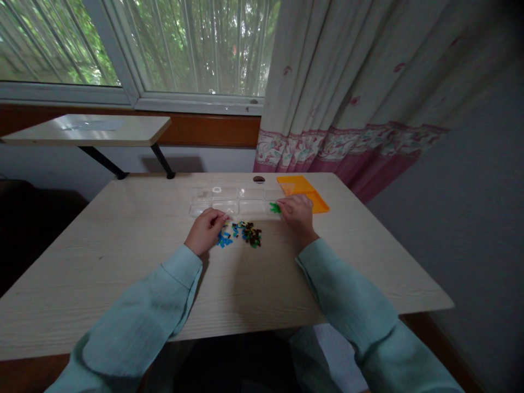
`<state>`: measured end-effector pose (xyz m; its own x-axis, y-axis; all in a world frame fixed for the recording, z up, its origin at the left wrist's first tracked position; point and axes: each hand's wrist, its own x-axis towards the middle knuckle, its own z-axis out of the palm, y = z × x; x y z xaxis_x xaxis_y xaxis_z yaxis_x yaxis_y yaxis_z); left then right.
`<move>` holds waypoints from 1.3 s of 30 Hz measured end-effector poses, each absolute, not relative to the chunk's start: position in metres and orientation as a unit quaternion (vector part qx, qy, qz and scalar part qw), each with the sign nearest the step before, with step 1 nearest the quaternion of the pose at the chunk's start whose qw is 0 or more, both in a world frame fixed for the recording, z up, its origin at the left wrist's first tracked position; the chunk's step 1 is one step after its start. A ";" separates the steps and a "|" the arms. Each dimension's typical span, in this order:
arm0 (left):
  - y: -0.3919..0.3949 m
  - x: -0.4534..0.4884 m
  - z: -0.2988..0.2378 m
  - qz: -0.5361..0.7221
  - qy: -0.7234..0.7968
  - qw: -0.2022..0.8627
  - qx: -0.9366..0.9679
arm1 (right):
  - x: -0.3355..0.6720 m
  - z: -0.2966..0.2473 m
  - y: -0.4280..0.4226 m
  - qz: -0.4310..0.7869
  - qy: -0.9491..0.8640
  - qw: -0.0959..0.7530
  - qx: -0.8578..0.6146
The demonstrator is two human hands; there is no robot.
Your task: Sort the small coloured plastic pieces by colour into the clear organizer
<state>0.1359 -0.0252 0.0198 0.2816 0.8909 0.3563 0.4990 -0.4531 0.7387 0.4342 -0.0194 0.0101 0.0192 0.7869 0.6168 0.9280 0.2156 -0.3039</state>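
Note:
A clear plastic compartment tray (252,206) lies across the table, with green pieces (274,207) in its near right compartment. At those pieces is my right hand (298,217), its fingertips pinched together over the tray's right end; whatever they grip is too small to name. My left hand (206,230) is closed in a pinch in front of the tray's left part, and what it may hold cannot be made out. Between the hands lies a loose pile of small dark brown and green pieces (251,234), with blue pieces (224,239) close to my left hand.
Behind my right hand sits an orange tray (321,204). A dark round spot (258,179) marks the table's back edge. At the back left, a raised shelf (139,131) stands on black legs. A curtain (319,109) hangs beyond the table (262,295).

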 end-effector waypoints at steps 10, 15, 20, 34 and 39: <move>-0.011 0.113 0.020 0.313 0.457 0.244 0.796 | 0.442 0.004 -0.015 -0.106 -0.699 0.298 -0.642; -0.012 0.106 0.024 0.254 0.428 0.296 0.816 | 0.443 0.003 -0.015 -0.098 -0.681 0.322 -0.650; -0.011 0.100 0.025 0.210 0.349 0.353 0.842 | 0.442 0.002 -0.014 -0.094 -0.680 0.346 -0.640; -0.011 0.099 0.015 0.155 0.338 0.317 0.872 | 0.442 0.002 -0.014 -0.087 -0.683 0.347 -0.637; -0.013 0.102 0.015 0.139 0.334 0.300 0.883 | 0.441 0.002 -0.014 -0.087 -0.682 0.346 -0.638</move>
